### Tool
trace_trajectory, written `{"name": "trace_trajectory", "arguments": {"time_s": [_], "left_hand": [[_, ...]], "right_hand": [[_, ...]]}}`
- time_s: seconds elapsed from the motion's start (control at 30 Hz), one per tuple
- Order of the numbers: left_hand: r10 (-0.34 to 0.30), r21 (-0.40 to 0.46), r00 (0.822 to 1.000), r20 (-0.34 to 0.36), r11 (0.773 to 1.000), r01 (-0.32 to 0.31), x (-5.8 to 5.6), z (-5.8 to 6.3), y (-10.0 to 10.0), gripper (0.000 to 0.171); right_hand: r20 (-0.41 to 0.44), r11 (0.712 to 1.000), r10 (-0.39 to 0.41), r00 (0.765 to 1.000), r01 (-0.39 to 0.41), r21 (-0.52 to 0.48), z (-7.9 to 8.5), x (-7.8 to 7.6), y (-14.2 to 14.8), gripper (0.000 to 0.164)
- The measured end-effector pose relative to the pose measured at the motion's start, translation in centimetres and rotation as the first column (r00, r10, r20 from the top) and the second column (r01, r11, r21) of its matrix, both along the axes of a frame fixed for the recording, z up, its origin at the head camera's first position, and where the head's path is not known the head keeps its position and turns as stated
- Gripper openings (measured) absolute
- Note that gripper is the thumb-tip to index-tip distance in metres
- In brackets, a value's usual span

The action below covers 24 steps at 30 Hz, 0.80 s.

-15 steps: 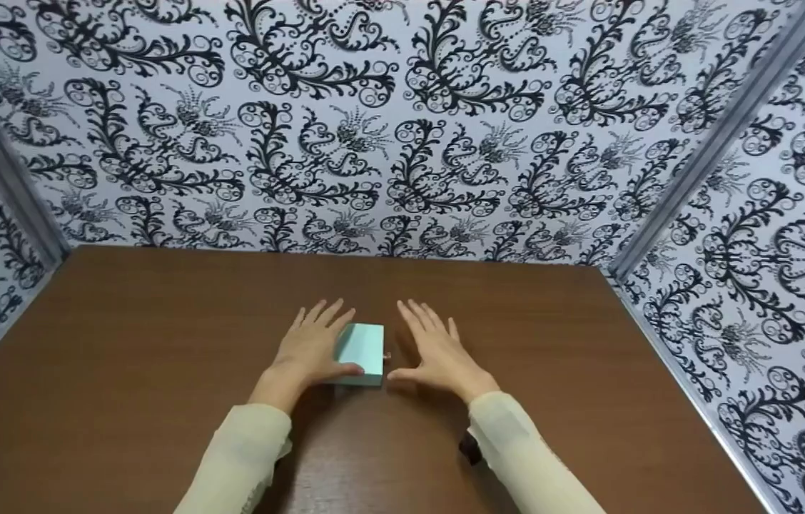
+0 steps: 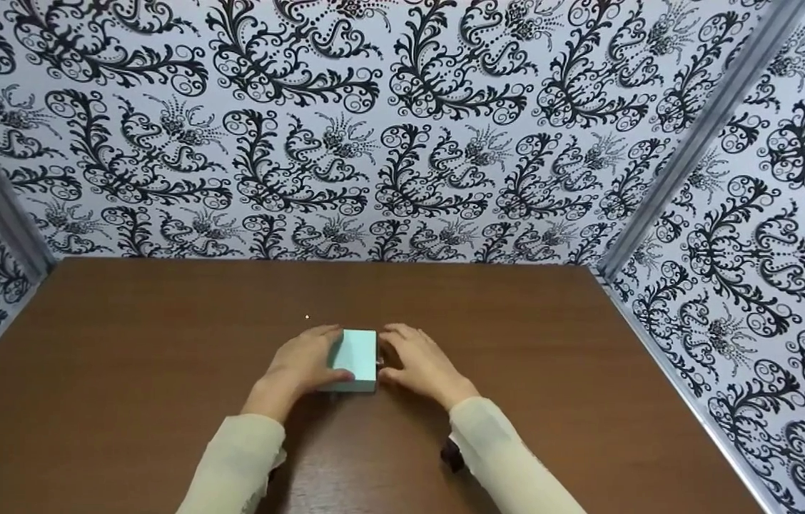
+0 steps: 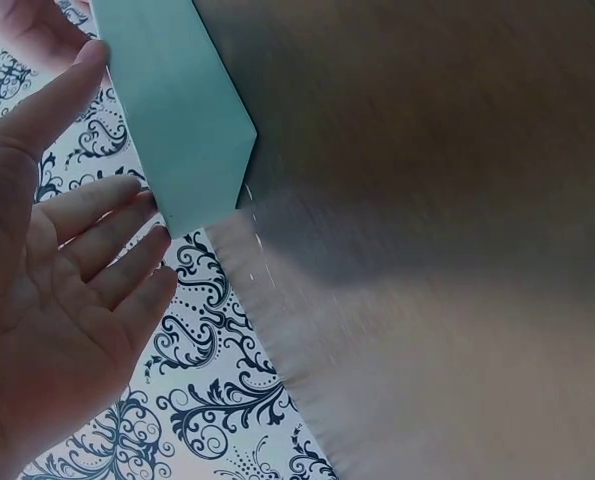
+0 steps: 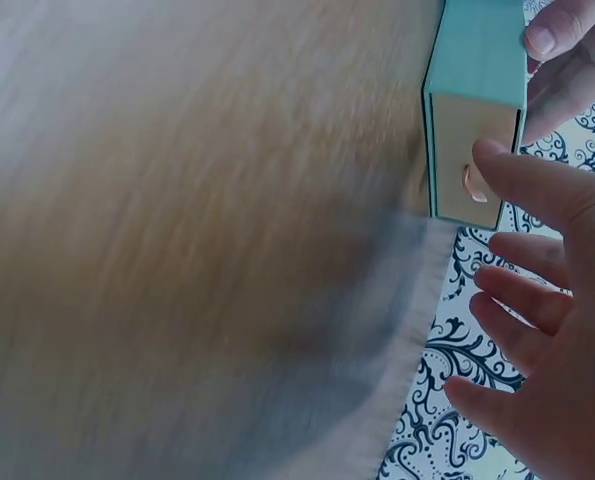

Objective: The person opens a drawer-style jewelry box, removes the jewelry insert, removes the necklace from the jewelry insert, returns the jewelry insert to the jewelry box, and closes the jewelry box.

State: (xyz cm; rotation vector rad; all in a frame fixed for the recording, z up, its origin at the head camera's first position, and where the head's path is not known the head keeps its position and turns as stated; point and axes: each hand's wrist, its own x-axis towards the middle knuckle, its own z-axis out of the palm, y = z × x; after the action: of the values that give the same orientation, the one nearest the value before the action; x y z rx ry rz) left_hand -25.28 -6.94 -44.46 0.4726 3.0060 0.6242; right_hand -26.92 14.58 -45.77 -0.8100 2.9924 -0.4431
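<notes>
A small mint-green box [image 2: 358, 357] lies on the brown table. Its right end, in the right wrist view, is a beige drawer front [image 4: 462, 140] with a small pinkish pull [image 4: 472, 184]. My left hand [image 2: 300, 368] holds the box at its left part, thumb on the near top edge and fingers toward the far side. In the left wrist view its thumb and fingertips meet the edge of the box [image 3: 172, 110]. Beside the drawer end is my right hand [image 2: 420, 363], fingers spread and gently bent, with the thumb tip close to the pull.
Brown table surface [image 2: 181, 328] surrounds the box. A patterned black-and-white wall [image 2: 345, 143] rises behind it, with more patterned panels at both sides and grey metal posts [image 2: 702, 135] in the corners.
My left hand has closed in on the box, its fingers now bent at the far side. My right hand has moved left, toward the drawer end, and its fingers have curled a little.
</notes>
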Motion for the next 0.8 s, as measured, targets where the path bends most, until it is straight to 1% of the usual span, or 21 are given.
{"name": "trace_trajectory", "arguments": {"time_s": [0.2,0.33,0.47,0.63,0.8], "left_hand": [[-0.004,0.005,1.0,-0.016,1.0,0.004,0.2,-0.1,0.1,0.073],[-0.002,0.013,1.0,-0.008,1.0,0.002,0.5,0.1,0.2,0.074],[-0.002,0.012,1.0,0.011,1.0,0.002,0.8,0.2,0.3,0.073],[-0.02,0.008,1.0,0.022,1.0,0.019,1.3,0.5,0.6,0.073],[-0.045,0.004,0.999,0.009,0.999,0.045,1.6,0.4,0.6,0.071]], "right_hand": [[-0.043,0.999,0.041,0.998,-0.04,0.018,-0.3,0.2,-0.5,0.041],[-0.08,0.999,0.051,0.995,-0.05,0.018,-0.5,0.4,-0.7,0.032],[-0.093,0.998,0.057,0.994,-0.056,0.014,-0.5,0.6,-0.9,0.023],[-0.116,0.998,0.061,0.991,-0.059,0.019,-0.4,0.9,-0.8,0.012],[-0.151,0.998,0.061,0.987,-0.057,0.032,-0.6,1.2,-1.0,0.006]]}}
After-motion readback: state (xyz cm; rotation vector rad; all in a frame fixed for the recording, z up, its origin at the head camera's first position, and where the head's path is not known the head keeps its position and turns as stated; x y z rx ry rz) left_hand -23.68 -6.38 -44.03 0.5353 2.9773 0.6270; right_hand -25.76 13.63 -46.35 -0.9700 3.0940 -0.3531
